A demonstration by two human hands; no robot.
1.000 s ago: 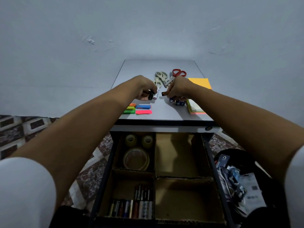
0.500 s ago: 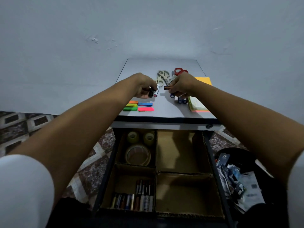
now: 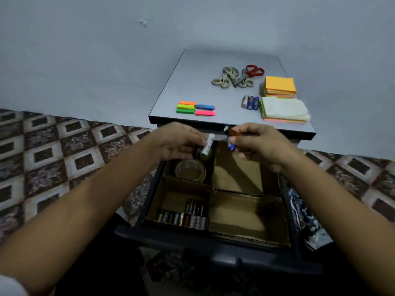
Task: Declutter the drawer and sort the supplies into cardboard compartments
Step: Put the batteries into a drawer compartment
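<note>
We judge the sorting to be about half done. The drawer (image 3: 213,242) stands pulled out below the table (image 3: 203,60), and cardboard dividers split it into four compartments. The one at 7 o'clock already holds a row of stored batteries (image 3: 183,217), and the one at 11 o'clock holds tape rolls (image 3: 190,170). The compartments at 1 o'clock (image 3: 237,174) and 5 o'clock (image 3: 245,214) show only bare cardboard. Both hands hover over the far end of the drawer, each closed round more cells. The left hand (image 3: 179,142) grips a white cell (image 3: 207,146) with a dark one beside it. The right hand (image 3: 258,144) pinches a blue cell (image 3: 232,146) and a brown cell (image 3: 234,132). We take these to be bound for the 7 o'clock compartment, though they are not yet over it. Plenty waits on the table. Three loose batteries (image 3: 250,102) lie at 4 o'clock, just beside the sticky-note pads (image 3: 280,86) at 3 o'clock. The scissors (image 3: 227,77), grey pairs and a red pair, are heaped at 12 o'clock, and the coloured page flags (image 3: 195,108) sit at 8 o'clock. So, as we read it, the batteries are nearly finished, while scissors, pads and flags have no place yet, and two compartments remain to take them. A dark bag of wrappers (image 3: 303,214) sits on the floor at 3 o'clock of the drawer.
</note>
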